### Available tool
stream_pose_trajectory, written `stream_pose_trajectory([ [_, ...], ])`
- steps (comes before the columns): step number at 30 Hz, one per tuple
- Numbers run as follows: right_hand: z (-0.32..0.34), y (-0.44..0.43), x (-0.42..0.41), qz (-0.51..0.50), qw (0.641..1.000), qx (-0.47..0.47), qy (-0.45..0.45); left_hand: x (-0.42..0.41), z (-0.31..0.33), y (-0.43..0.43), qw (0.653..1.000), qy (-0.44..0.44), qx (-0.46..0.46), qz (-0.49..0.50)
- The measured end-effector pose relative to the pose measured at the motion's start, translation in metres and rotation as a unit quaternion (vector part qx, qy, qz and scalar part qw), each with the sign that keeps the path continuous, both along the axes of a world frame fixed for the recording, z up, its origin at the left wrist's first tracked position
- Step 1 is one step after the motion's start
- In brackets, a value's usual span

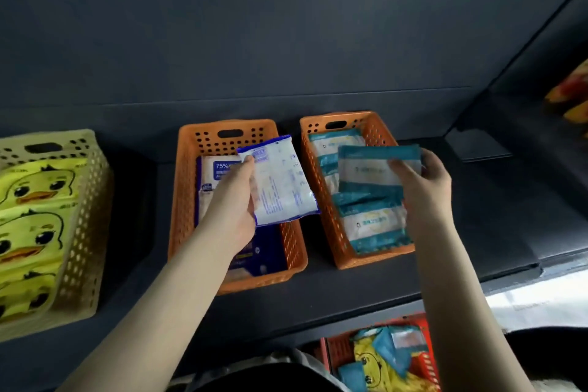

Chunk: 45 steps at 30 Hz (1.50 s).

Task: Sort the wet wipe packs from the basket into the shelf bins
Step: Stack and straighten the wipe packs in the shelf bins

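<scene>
Now L hand [234, 200] grips blue-white pack [280, 181] over mid orange bin [187, 194], more blue packs under it. R hand [426, 191] pinches teal pack [375, 165] above R orange bin [324, 216]. Red basket [426, 360] sits below R forearm.

The left hand [234, 200] grips a blue-edged white pack [280, 181] over the middle orange bin [184, 200]; the right hand [426, 191] pinches a teal pack [375, 159] over the right orange bin [375, 259]. Duck packs [35, 188] fill the left cream bin [82, 232]; the red basket [426, 356] sits near.
</scene>
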State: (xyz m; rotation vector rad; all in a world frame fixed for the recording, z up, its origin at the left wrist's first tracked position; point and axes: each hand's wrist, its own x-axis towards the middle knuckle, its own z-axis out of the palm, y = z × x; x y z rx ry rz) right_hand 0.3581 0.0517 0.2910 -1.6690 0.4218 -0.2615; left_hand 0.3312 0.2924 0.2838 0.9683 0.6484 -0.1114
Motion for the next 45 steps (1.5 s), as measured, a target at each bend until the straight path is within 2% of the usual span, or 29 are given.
stream_pose_trajectory([
  [4,-0.011,-0.011,0.03,0.074,0.995,-0.05,0.054,0.015,-0.007,-0.009,1.0,0.012,-0.028,0.009],
  [9,-0.028,-0.01,0.061,0.17,0.965,-0.15,0.134,0.022,-0.015,-0.008,0.999,0.017,-0.044,0.01],
  [15,-0.039,-0.007,0.059,0.174,0.946,-0.254,0.1,0.022,-0.019,-0.005,0.998,0.007,-0.059,-0.005],
  [18,-0.043,-0.002,0.052,0.162,0.898,-0.406,0.053,0.022,-0.02,-0.003,0.998,0.001,-0.064,-0.009],
  [20,-0.04,0.001,0.05,0.157,0.866,-0.474,0.005,0.022,-0.017,-0.004,0.998,-0.005,-0.062,-0.011],
  [22,-0.038,0.002,0.053,0.206,0.852,-0.48,0.04,0.02,-0.014,-0.004,0.998,-0.012,-0.064,-0.01],
  [24,-0.038,0.0,0.056,0.239,0.853,-0.457,0.085,0.017,-0.008,-0.004,0.997,-0.015,-0.072,-0.015],
  [25,-0.036,0.001,0.056,0.237,0.853,-0.458,0.08,0.015,-0.004,-0.003,0.997,-0.011,-0.071,-0.009],
  [27,-0.031,0.008,0.051,0.219,0.862,-0.457,0.006,0.012,0.004,0.0,0.997,-0.005,-0.072,0.018],
  [29,-0.015,0.028,0.035,0.22,0.898,-0.375,-0.067,0.007,0.01,0.007,0.995,-0.015,-0.087,0.054],
  [31,0.004,0.057,0.012,0.276,0.933,-0.227,-0.046,-0.001,0.017,0.017,0.99,-0.046,-0.117,0.06],
  [32,0.014,0.072,-0.001,0.316,0.937,-0.151,-0.013,-0.006,0.021,0.02,0.988,-0.068,-0.128,0.057],
  [34,0.03,0.099,-0.024,0.373,0.924,-0.027,0.078,-0.018,0.026,0.029,0.985,-0.112,-0.12,0.052],
  [36,0.038,0.119,-0.04,0.381,0.899,0.117,0.184,-0.028,0.029,0.04,0.981,-0.166,-0.085,0.058],
  [37,0.04,0.128,-0.046,0.376,0.879,0.197,0.216,-0.032,0.029,0.047,0.976,-0.196,-0.075,0.055],
  [39,0.039,0.145,-0.055,0.339,0.855,0.326,0.219,-0.042,0.027,0.063,0.969,-0.24,-0.058,0.018],
  [42,0.034,0.167,-0.064,0.251,0.866,0.395,0.177,-0.052,0.029,0.086,0.979,-0.197,-0.042,-0.038],
  [45,0.029,0.185,-0.069,0.211,0.889,0.376,0.152,-0.058,0.025,0.109,0.983,-0.141,0.038,-0.11],
])
